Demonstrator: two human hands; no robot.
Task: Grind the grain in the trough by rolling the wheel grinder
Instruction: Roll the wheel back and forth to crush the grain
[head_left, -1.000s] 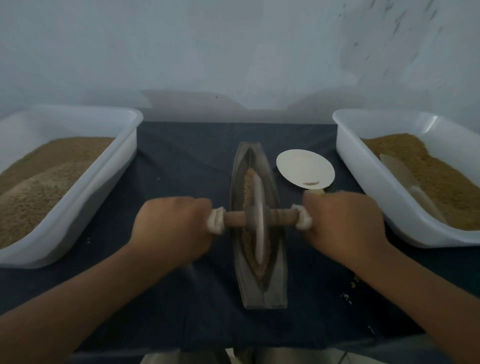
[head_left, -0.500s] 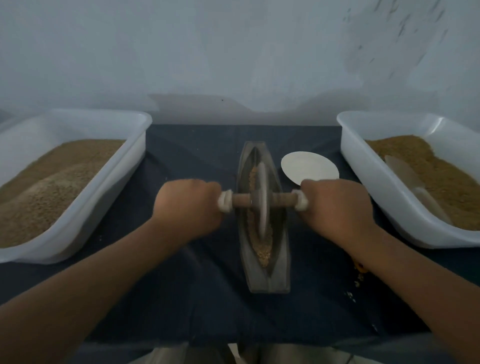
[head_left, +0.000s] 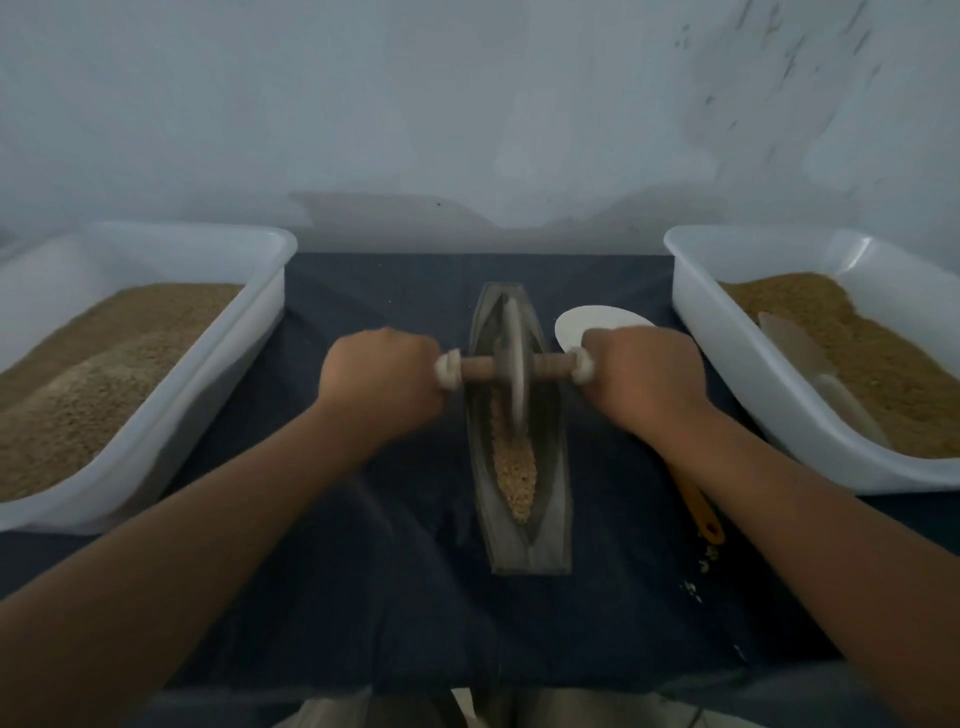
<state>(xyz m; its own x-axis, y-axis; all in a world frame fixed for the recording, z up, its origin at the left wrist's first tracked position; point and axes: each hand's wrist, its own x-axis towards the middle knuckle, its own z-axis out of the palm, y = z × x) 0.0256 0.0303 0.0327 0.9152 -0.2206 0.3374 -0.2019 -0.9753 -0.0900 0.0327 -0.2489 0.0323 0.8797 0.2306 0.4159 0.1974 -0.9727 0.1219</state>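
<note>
Grain (head_left: 514, 467) fills the near half of the trough (head_left: 553, 525), a pale heap tapering down to the pointed near end. The wheel grinder (head_left: 515, 364) stands in the far half with its disc in the groove, blurred with motion.

Head view, the only one I've got. My left hand (head_left: 382, 376) is a tight fist round the left end of the axle (head_left: 480, 368), with a bit of white wrapping showing just beside my knuckles. My right hand (head_left: 644, 374) is clenched the same way round the right end. Both arms reach well forward. The trough lies lengthwise on the dark cloth (head_left: 363, 597), between the left tub (head_left: 249, 364) and the right tub (head_left: 727, 374), each heaped with brown grain. A white dish (head_left: 582, 325) peeks out behind my right hand. A yellow handle (head_left: 698, 506) lies under my right forearm, with a few stray kernels (head_left: 709, 553) on the cloth near it.

I reckon I'm at the far end of a stroke, so the pull back over the heap comes next. The trick is even pressure from both fists, so the disc runs upright and doesn't climb one wall. The axle should sit square across the trough. I want to roll the full length so the near heap gets crushed, then go lighter at the tip so nothing gets shoved over the lip. The kernels look mostly whole to me, so I'd say there are plenty of passes to go.
</note>
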